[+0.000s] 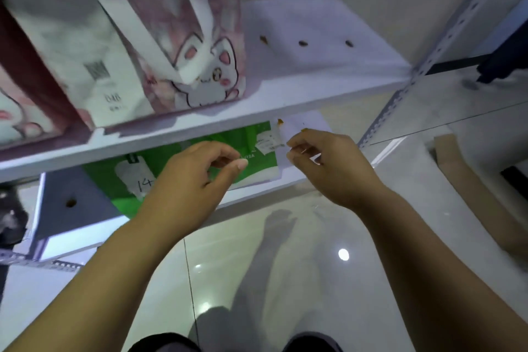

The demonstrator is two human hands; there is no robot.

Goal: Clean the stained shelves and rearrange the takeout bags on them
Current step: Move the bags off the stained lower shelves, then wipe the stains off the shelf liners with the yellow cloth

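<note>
A white upper shelf [328, 77] carries a pink cartoon-rabbit takeout bag [183, 37] on its left half. Three brown stains [303, 43] dot the bare right half. On the lower shelf [265, 186] a green takeout bag [245, 140] lies flat with white receipts on it, one marked 14. More brown stains sit at the lower shelf's back right [280, 122] and far left [71, 203]. My left hand [197, 177] hovers over the green bag with loosely curled fingers, holding nothing. My right hand [328, 160] hovers by the bag's right edge, fingers curled, nothing visible in them.
A second rabbit bag [17, 111] stands at the far left of the upper shelf. Perforated metal uprights [428, 60] frame the rack on the right. A flat brown cardboard piece [468, 180] leans at the right. Glossy pale floor tiles [257, 266] lie below.
</note>
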